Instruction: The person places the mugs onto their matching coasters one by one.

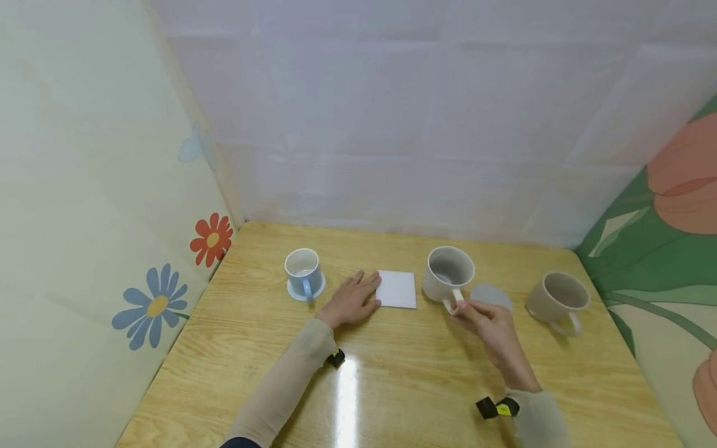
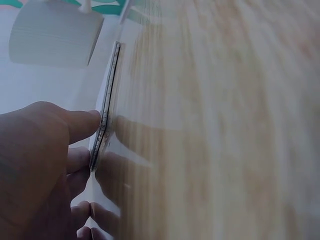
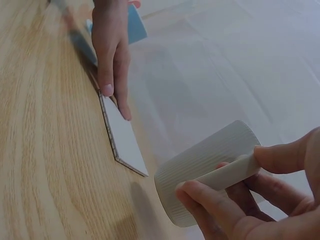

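By its handle my right hand (image 1: 486, 323) holds a white ribbed mug (image 3: 210, 172), thumb and fingers pinching the grip. The mug hangs over the table, between a white square coaster (image 1: 396, 290) and a grey round coaster (image 1: 491, 297). My left hand (image 1: 351, 300) rests palm down at the square coaster's left side, fingers fairly straight. In the left wrist view the thumb and fingertips touch the edge of that coaster (image 2: 107, 100), which lies flat on the wood.
To the left, a small blue mug (image 1: 303, 270) stands on a pale round coaster (image 1: 320, 289). A beige mug (image 1: 557, 302) sits at the right with its handle toward the front. White cloth (image 1: 347, 186) backs the wooden table (image 1: 426, 379); printed flower panels flank it.
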A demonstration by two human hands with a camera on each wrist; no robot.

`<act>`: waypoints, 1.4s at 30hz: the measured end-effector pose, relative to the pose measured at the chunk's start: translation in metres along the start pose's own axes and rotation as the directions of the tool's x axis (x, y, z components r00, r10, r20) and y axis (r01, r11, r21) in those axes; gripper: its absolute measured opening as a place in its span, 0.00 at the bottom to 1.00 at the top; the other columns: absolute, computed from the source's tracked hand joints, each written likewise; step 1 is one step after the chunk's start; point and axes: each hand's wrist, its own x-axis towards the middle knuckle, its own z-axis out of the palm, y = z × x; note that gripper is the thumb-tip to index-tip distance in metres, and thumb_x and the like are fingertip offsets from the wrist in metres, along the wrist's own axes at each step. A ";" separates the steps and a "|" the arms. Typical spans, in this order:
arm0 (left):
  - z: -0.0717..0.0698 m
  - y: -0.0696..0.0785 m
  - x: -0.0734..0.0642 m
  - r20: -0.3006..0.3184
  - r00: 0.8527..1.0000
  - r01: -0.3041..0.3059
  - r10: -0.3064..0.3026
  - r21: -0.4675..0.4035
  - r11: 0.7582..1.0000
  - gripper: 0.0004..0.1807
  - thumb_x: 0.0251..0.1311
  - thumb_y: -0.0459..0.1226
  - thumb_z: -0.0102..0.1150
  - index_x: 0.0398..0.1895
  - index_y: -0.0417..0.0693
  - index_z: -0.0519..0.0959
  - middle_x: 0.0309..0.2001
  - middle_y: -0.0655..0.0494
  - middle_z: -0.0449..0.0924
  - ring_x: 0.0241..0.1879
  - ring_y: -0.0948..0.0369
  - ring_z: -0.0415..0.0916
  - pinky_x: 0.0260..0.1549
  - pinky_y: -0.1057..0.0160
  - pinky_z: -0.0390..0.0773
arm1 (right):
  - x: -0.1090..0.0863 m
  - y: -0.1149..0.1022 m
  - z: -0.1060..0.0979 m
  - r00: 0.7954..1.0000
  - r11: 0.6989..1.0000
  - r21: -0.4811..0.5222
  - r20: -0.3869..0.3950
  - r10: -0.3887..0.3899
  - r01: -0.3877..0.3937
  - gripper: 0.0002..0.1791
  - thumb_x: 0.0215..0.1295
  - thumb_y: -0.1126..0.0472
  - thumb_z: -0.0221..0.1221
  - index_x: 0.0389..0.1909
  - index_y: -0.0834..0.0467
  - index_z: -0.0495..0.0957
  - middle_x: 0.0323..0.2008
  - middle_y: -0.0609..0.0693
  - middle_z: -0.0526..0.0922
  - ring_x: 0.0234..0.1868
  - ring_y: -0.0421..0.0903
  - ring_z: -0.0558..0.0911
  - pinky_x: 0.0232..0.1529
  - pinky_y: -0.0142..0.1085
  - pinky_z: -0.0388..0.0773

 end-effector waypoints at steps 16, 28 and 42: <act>0.001 0.000 0.001 -0.001 1.000 0.008 -0.008 0.003 1.000 0.37 0.83 0.56 0.41 0.88 0.54 0.52 0.88 0.61 0.44 0.87 0.46 0.40 0.85 0.44 0.45 | -0.001 -0.009 0.006 1.000 0.998 -0.063 -0.001 0.007 -0.007 0.24 0.80 0.62 0.61 0.64 0.78 0.74 0.52 0.56 0.85 0.46 0.35 0.89 0.55 0.32 0.87; -0.005 0.007 -0.005 0.012 1.000 0.012 -0.012 -0.018 1.000 0.36 0.84 0.54 0.43 0.87 0.52 0.53 0.88 0.59 0.45 0.87 0.45 0.40 0.85 0.43 0.45 | -0.002 -0.010 0.009 1.000 0.995 -0.102 0.028 0.012 -0.009 0.26 0.80 0.58 0.61 0.65 0.75 0.76 0.61 0.67 0.82 0.48 0.35 0.89 0.55 0.32 0.86; 0.001 0.001 -0.001 -0.002 1.000 0.002 -0.002 -0.022 1.000 0.37 0.84 0.54 0.42 0.87 0.51 0.52 0.88 0.58 0.45 0.87 0.44 0.39 0.85 0.42 0.44 | 0.001 -0.011 0.013 0.998 0.998 -0.056 0.056 -0.039 0.042 0.24 0.80 0.60 0.62 0.60 0.79 0.77 0.62 0.74 0.80 0.48 0.37 0.91 0.54 0.33 0.87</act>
